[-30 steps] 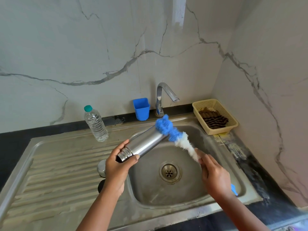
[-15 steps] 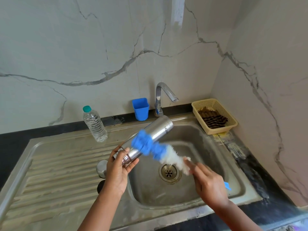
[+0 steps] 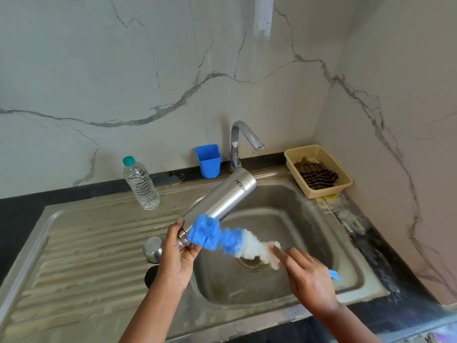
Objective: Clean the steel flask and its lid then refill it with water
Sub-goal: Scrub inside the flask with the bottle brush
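Left grip (image 3: 176, 261) curled round steel flask (image 3: 223, 203) neck at frame centre, right grip (image 3: 309, 280) clasping blue-and-white bottle brush (image 3: 222, 237) against flask, above sink (image 3: 296, 219), lid (image 3: 153, 248) left of it

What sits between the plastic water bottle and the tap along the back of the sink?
In the head view, only a blue plastic cup stands between the water bottle and the tap.

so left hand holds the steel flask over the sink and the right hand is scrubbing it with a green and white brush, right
Not quite: the head view shows the brush is blue and white, not green. The left hand does hold the steel flask over the sink, the right hand scrubbing.
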Motion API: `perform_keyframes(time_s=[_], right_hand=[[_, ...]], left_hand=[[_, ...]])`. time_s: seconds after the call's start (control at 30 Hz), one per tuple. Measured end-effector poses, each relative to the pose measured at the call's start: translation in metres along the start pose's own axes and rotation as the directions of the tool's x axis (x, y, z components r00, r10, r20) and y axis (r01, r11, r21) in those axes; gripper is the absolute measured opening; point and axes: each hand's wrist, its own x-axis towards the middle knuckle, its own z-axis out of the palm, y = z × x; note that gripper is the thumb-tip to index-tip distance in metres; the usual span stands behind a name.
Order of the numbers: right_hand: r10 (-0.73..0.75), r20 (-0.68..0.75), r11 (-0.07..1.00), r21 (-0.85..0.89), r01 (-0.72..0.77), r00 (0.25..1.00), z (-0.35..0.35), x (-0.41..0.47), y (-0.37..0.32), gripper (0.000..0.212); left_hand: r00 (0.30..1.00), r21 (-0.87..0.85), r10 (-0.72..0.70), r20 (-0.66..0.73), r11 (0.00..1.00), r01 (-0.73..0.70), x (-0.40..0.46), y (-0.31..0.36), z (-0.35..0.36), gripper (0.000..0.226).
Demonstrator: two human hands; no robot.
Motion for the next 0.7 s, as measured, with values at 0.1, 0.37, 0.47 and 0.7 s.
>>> perform_keyframes(time_s=[0.1,0.37,0.47,0.7], right_hand=[[0.209,-0.1,0.978,0.021,-0.208,0.973,-0.001,0.006,0.002,0.042],[0.032,-0.003,0.997,-0.064,-0.032,0.999,0.0,-0.009,0.008,0.056],[0.23,-0.057,0.973,-0.012,-0.231,0.972,-0.001,-0.003,0.011,0.041],[0.544,0.163,0.759,0.322,-0.566,0.823,-0.014,0.026,0.014,0.05]], left_hand=[[1.0,0.012,0.001,-0.025,1.0,-0.001,-0.002,0.0,0.001,0.01],[0.999,-0.002,-0.007,-0.036,1.0,0.007,-0.009,0.001,0.005,0.014],[0.999,0.002,-0.006,-0.039,1.0,0.006,-0.012,0.004,0.006,0.018],[0.998,0.094,-0.025,-0.054,0.995,0.03,-0.014,0.012,0.004,0.016]])
